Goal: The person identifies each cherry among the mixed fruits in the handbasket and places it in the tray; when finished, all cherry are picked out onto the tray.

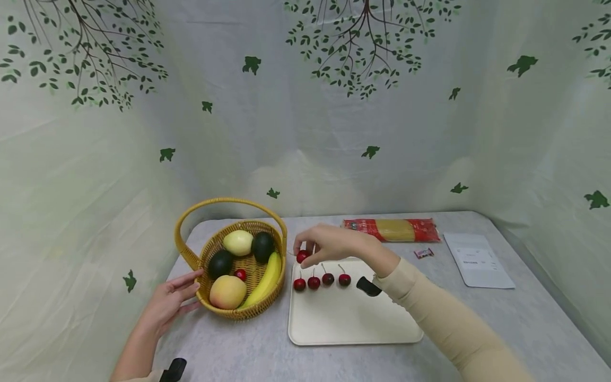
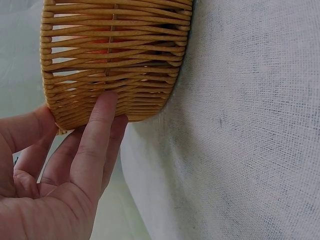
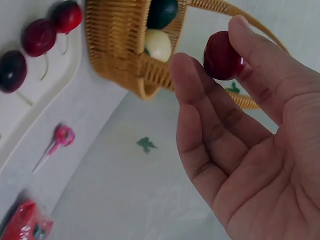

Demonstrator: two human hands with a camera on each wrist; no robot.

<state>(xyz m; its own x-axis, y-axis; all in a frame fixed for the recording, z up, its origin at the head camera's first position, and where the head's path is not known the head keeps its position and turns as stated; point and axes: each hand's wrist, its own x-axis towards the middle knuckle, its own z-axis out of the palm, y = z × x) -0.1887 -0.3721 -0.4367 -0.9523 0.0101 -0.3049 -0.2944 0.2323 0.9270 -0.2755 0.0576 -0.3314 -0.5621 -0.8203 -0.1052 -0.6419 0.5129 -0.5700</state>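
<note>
My right hand [image 1: 336,241] pinches a dark red cherry [image 3: 220,56] between thumb and fingers, over the far left corner of the cream tray [image 1: 355,323]. Several stemmed cherries [image 1: 327,279] stand in a row along the tray's far side. To the left is a wicker basket [image 1: 238,313] with a tall handle. Inside lie a peach [image 1: 228,292], a banana [image 1: 267,278], a pale yellow fruit [image 1: 238,242], two dark green fruits [image 1: 220,263] and a cherry [image 1: 240,274]. My left hand [image 1: 172,300] touches the basket's outer left side, its fingers fairly straight against the weave.
Behind the tray lies a red and yellow packet [image 1: 393,229], with a small wrapped candy [image 1: 424,253] in front of it. A white flat pouch [image 1: 479,260] is at the right. The right wrist view shows a pink lollipop [image 3: 63,135] beside the tray.
</note>
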